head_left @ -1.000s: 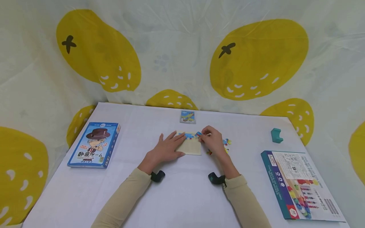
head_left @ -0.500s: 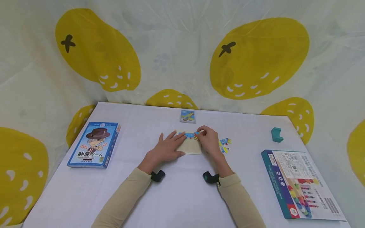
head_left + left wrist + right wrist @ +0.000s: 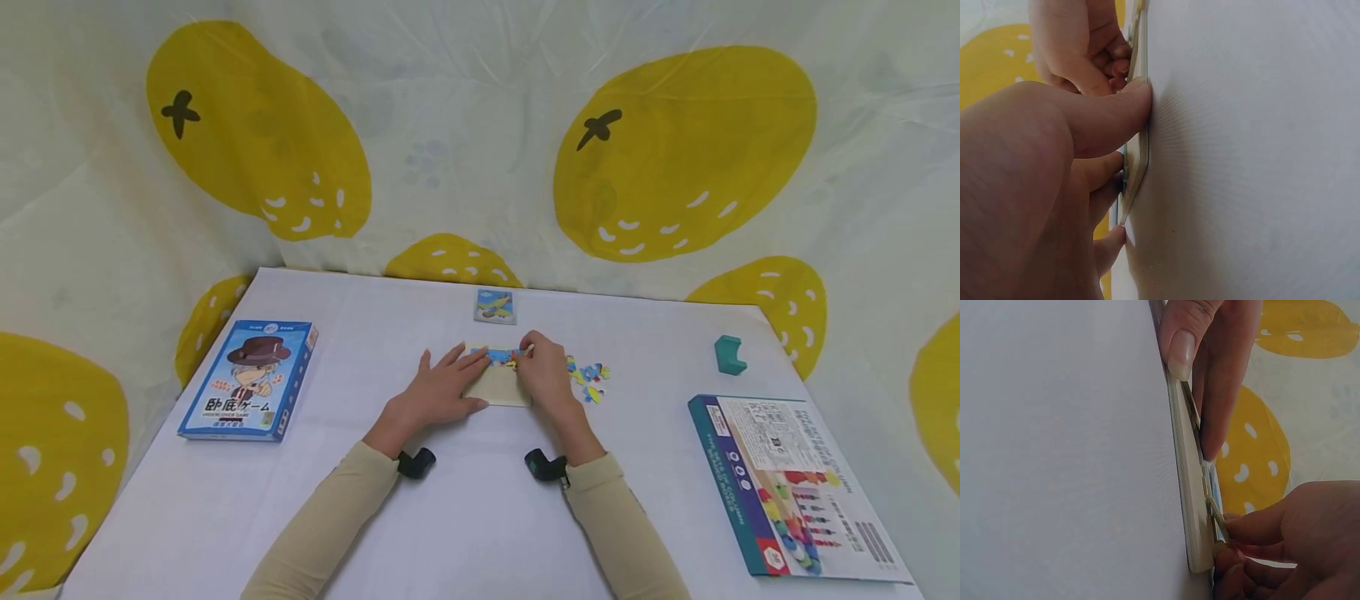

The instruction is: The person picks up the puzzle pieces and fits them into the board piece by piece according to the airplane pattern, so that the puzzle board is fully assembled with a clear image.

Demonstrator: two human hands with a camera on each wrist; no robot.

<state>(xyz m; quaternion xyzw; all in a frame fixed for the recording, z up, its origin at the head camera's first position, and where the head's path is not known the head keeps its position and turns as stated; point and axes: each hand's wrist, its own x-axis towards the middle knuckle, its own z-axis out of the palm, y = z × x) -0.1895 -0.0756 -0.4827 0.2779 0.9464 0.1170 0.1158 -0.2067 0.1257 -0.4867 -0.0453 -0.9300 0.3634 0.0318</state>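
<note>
1. Taking the wooden board [image 3: 501,390] as my dial, twelve pointing away from the person, I judge the step in hand to be fitting a puzzle piece [image 3: 1217,519] into the board's far row.
2. The right hand [image 3: 549,375], at about two o'clock, pinches that piece between thumb and finger; from the right wrist I see it tilted, its far edge seeming to meet the row.
3. The left hand [image 3: 442,392], at nine, lies with fingers spread, tips on the blue strip of laid pieces [image 3: 498,357], thumb at the board's near edge.
4. The next move, I'd say, calls for lining up the tabs and pressing the piece flat while the left fingers keep the row from sliding.
5. Loose pieces [image 3: 592,379] lie in a small heap at three, just beside the right hand; a picture card [image 3: 495,307] showing a yellow plane sits at twelve.
6. Around the white-covered surface [image 3: 465,533]: a blue game box [image 3: 247,379] at nine, a teal block [image 3: 727,356] just short of three, a larger flat box [image 3: 798,487] towards four.
7. Beyond hangs pale cloth [image 3: 457,100] printed with big yellow fruit shapes [image 3: 258,133].
</note>
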